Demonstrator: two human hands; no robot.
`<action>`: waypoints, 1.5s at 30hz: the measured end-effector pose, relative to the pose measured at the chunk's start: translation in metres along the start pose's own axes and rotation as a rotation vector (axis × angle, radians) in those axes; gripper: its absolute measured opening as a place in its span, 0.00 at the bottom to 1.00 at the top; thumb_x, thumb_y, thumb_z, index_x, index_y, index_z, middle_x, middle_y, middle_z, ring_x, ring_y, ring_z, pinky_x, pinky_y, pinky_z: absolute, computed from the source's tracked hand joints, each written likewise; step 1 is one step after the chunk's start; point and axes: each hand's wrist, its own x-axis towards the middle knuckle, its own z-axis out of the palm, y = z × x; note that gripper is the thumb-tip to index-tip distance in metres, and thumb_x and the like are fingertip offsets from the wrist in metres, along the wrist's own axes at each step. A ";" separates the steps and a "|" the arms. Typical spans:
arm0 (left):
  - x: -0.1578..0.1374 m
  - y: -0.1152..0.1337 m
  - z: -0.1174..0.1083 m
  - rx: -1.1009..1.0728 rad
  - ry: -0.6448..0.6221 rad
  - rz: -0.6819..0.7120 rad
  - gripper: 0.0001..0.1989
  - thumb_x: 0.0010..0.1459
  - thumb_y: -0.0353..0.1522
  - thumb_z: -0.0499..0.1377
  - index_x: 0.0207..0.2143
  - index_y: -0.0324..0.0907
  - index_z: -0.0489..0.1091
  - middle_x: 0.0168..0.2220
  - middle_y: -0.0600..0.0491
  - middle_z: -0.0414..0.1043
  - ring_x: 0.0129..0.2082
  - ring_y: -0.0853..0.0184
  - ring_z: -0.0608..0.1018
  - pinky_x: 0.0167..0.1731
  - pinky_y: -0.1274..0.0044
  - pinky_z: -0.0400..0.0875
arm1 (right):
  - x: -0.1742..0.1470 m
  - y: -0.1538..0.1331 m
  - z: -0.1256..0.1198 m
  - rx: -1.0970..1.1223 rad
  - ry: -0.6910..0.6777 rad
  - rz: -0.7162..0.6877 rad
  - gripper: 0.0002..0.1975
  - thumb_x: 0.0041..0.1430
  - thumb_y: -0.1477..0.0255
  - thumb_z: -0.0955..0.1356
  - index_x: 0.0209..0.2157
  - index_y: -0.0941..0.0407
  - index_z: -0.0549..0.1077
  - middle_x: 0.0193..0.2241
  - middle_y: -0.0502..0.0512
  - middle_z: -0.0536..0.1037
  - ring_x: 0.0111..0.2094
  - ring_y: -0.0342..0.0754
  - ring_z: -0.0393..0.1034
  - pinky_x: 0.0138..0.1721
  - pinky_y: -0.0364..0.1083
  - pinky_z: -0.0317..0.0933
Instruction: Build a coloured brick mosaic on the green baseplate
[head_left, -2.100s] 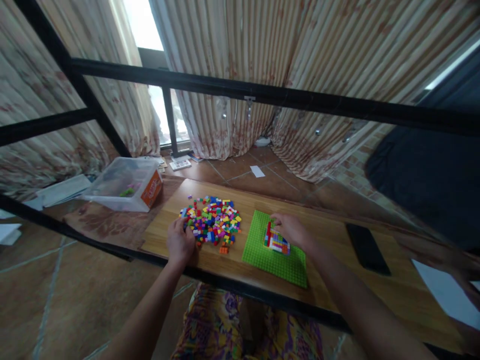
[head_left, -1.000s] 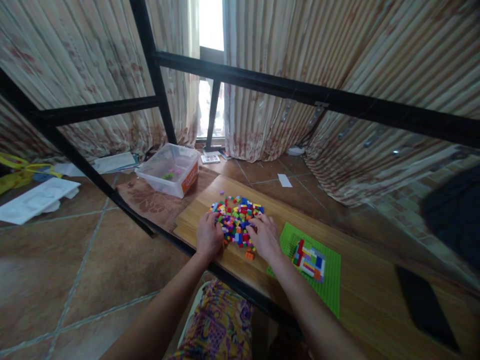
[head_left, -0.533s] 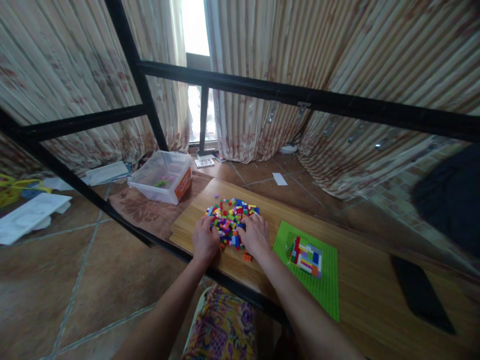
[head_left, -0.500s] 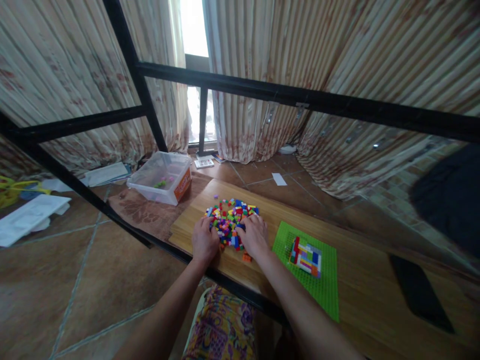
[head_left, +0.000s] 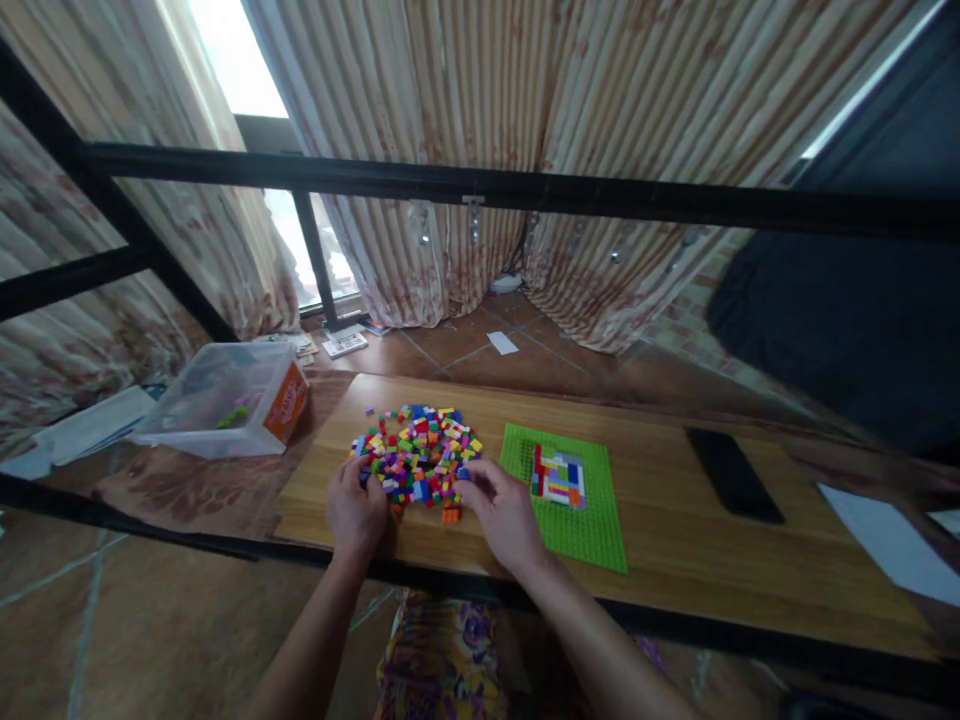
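Observation:
A pile of small coloured toy bricks (head_left: 416, 450) lies on the wooden table. My right hand (head_left: 499, 505) is at the pile's right edge, thumb and fingertips pinched on a blue brick (head_left: 463, 473). At the left edge of the pile, my left hand (head_left: 356, 510) has its fingers curled in among the bricks; what they hold, if anything, is hidden. A green baseplate (head_left: 592, 545) lies to the right of my right hand. On it sits a flat build of red, white, blue, yellow and orange bricks (head_left: 559, 480). An orange brick (head_left: 451, 516) lies just in front of the pile.
A clear plastic box (head_left: 217, 400) with a few bricks inside stands left of the table (head_left: 645, 480). A black phone-like slab (head_left: 733, 475) and a white sheet (head_left: 892, 540) lie to the right. A black metal bar (head_left: 390, 180) crosses behind the table, before curtains (head_left: 480, 90).
The view has swung to the right, showing more of the table's right end. My right hand has drawn back to the pile's edge with a blue brick; the left stays at the pile.

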 end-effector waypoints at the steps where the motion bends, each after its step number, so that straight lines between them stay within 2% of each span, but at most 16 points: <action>1: 0.000 0.000 0.000 0.003 -0.003 0.000 0.14 0.55 0.29 0.52 0.42 0.40 0.71 0.44 0.45 0.72 0.48 0.56 0.73 0.51 0.65 0.67 | -0.007 0.005 -0.009 0.007 0.025 0.021 0.11 0.58 0.63 0.67 0.39 0.53 0.75 0.33 0.50 0.78 0.33 0.45 0.72 0.36 0.44 0.65; 7: 0.002 0.003 -0.002 0.013 -0.012 -0.013 0.14 0.55 0.30 0.52 0.43 0.40 0.71 0.45 0.45 0.72 0.48 0.56 0.73 0.51 0.64 0.67 | -0.026 0.039 -0.078 -0.166 0.211 0.090 0.14 0.58 0.66 0.65 0.44 0.53 0.75 0.43 0.57 0.78 0.44 0.50 0.72 0.49 0.53 0.65; 10: 0.002 0.003 -0.003 0.024 -0.016 -0.012 0.14 0.55 0.30 0.53 0.43 0.40 0.71 0.45 0.44 0.72 0.48 0.56 0.73 0.51 0.65 0.67 | -0.021 0.049 -0.108 -0.340 0.278 0.098 0.14 0.59 0.67 0.63 0.44 0.55 0.75 0.43 0.59 0.78 0.44 0.51 0.72 0.49 0.52 0.64; 13: 0.003 0.004 -0.004 0.042 -0.037 -0.017 0.14 0.55 0.30 0.53 0.43 0.39 0.71 0.45 0.44 0.72 0.49 0.56 0.73 0.51 0.64 0.67 | -0.010 0.055 -0.124 -0.496 0.294 0.183 0.15 0.59 0.67 0.64 0.44 0.56 0.75 0.40 0.59 0.79 0.39 0.51 0.74 0.45 0.51 0.65; 16: 0.004 0.004 -0.003 0.055 -0.042 -0.028 0.14 0.55 0.30 0.53 0.44 0.39 0.71 0.45 0.43 0.72 0.49 0.55 0.73 0.50 0.64 0.67 | 0.004 0.058 -0.125 -0.623 0.295 0.244 0.15 0.59 0.66 0.65 0.45 0.56 0.75 0.38 0.58 0.80 0.38 0.51 0.74 0.42 0.50 0.65; 24: 0.005 0.005 -0.004 0.061 -0.036 -0.033 0.14 0.55 0.31 0.53 0.42 0.40 0.71 0.44 0.44 0.72 0.48 0.56 0.73 0.50 0.65 0.68 | 0.017 0.056 -0.110 -0.775 0.274 0.215 0.15 0.60 0.66 0.63 0.45 0.55 0.75 0.40 0.58 0.79 0.41 0.52 0.72 0.42 0.49 0.63; 27: 0.004 0.006 -0.005 0.062 -0.042 -0.037 0.14 0.55 0.31 0.53 0.42 0.40 0.71 0.44 0.44 0.72 0.47 0.56 0.73 0.49 0.64 0.68 | 0.012 0.052 -0.109 -0.779 0.265 0.198 0.15 0.60 0.67 0.63 0.46 0.55 0.74 0.41 0.58 0.78 0.42 0.53 0.71 0.43 0.50 0.62; 36: 0.003 0.004 -0.004 0.036 -0.022 -0.011 0.13 0.55 0.30 0.53 0.42 0.41 0.71 0.43 0.45 0.71 0.47 0.57 0.72 0.50 0.65 0.67 | 0.016 0.051 -0.107 -0.799 0.106 0.121 0.11 0.58 0.74 0.64 0.40 0.54 0.77 0.40 0.56 0.78 0.44 0.50 0.68 0.48 0.49 0.58; 45: 0.003 0.004 -0.003 0.047 -0.017 -0.009 0.13 0.55 0.31 0.53 0.42 0.41 0.71 0.43 0.46 0.72 0.46 0.57 0.73 0.49 0.66 0.68 | 0.019 0.062 -0.107 -0.733 0.139 0.101 0.11 0.57 0.73 0.65 0.39 0.54 0.77 0.39 0.55 0.78 0.43 0.50 0.69 0.47 0.49 0.60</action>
